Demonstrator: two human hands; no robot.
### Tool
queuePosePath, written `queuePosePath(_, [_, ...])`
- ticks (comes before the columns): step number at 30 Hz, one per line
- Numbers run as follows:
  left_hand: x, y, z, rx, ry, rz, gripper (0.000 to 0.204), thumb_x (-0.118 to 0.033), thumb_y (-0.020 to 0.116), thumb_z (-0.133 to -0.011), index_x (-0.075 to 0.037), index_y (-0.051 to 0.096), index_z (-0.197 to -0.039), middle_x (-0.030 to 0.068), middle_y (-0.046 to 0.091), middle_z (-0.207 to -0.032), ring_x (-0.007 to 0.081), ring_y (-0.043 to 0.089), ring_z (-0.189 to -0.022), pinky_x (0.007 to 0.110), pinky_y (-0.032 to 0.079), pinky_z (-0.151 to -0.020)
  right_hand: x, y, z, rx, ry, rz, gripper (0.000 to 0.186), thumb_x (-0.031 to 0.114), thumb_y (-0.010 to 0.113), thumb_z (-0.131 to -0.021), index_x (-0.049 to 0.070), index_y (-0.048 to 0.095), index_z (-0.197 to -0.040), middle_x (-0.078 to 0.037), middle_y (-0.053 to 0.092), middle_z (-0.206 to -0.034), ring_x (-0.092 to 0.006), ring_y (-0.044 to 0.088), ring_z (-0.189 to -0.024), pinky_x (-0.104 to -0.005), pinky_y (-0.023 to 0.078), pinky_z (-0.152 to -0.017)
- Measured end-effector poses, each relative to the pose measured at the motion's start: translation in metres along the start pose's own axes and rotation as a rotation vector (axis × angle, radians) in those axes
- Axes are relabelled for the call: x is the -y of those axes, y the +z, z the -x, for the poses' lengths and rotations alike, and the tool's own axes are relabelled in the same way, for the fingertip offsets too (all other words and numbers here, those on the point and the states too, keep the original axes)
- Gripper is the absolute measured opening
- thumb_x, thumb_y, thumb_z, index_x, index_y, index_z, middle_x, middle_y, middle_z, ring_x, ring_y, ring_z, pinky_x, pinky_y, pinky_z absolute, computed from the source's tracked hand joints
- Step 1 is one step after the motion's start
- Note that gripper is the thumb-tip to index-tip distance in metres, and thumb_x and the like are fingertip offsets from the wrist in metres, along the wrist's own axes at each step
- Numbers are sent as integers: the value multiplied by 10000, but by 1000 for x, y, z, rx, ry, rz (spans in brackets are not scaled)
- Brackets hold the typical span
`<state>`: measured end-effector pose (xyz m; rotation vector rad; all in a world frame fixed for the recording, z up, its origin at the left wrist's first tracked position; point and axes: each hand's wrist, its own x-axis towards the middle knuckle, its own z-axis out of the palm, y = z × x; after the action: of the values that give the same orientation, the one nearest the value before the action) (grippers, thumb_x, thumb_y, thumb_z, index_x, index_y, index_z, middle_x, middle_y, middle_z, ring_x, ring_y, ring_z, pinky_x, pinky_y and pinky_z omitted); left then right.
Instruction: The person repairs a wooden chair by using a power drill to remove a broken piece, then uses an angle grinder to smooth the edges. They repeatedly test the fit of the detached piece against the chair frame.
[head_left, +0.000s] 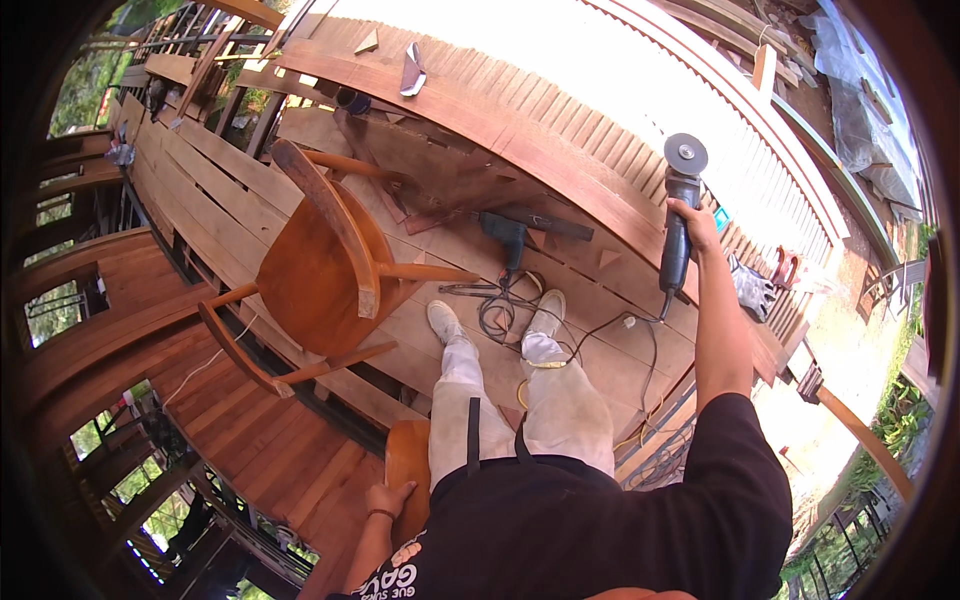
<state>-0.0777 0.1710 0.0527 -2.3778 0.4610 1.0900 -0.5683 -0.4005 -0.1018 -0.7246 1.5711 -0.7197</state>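
Brown and smooth-looking, a curved wooden piece [406, 450] sits to the near right of the chair [325, 275], partly hidden by the person's leg. It should be stiff, hard and fairly light, best taken by its edge, though a polished face could slip. The left hand [392, 500] lies against it with fingers along the edge; whether it grips or merely rests, I cannot tell. Well to the right of the chair, the right hand [700, 225] is wrapped around the dark body of an angle grinder [676, 250], disc pointing away from the person. The grinder is probably dense, rigid and heavy toward the disc end; the body behind the disc is the place to hold, with fingers clear of the rim.

Around these, again from the left: pale deck boards [200, 180] run past the chair's left side. Beyond the chair and stretching to its right is a slatted panel [560, 105]; the grinder overlaps its near edge in view, contact uncertain. Just right of the chair, a teal power tool [503, 235] lies on the floor. Nearer than that tool, also right of the chair, loops of cable [472, 291] lie near both shoes [545, 312] and could snag. Farthest right of the chair, a grey glove [752, 287] rests near the panel's edge.
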Motion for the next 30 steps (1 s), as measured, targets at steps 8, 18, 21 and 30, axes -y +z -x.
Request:
queuePosePath(8, [11,27,12,24,-63,104,753,-549,824,-679,105,696,-1029,301,699,-1020,401,690,-998,432,539,-875,-22,-14,-64,-85,46,304,292,249,742,-748,55,642,-942,-83,636,-771,-196,598,-564,-352,516,-504])
queuePosePath(18, [-13,6,32,8,-12,145,634,-520,810,-709,-2,718,-1063,237,718,-1035,389,691,-991,426,542,-871,-41,0,-64,-413,-246,1151,860,456,704,-726,-62,435,-1357,-299,583,-1268,-429,574,-1194,-453,439,-1030])
queuePosePath(21, [10,4,24,-65,-7,161,685,-537,817,-698,3,701,-1103,241,716,-1027,386,692,-983,432,545,-869,-42,-2,-66,-289,-145,1145,845,459,739,-739,-55,438,-1339,-296,611,-1229,-422,604,-1164,-459,460,-1007])
queuePosePath(30, [11,-79,31,-345,2,152,658,-484,841,-719,8,682,-1125,248,712,-1016,385,697,-948,427,556,-822,-52,-11,-63,-266,-152,1108,867,486,778,-698,-43,505,-1328,-242,652,-1181,-359,645,-1093,-416,482,-958])
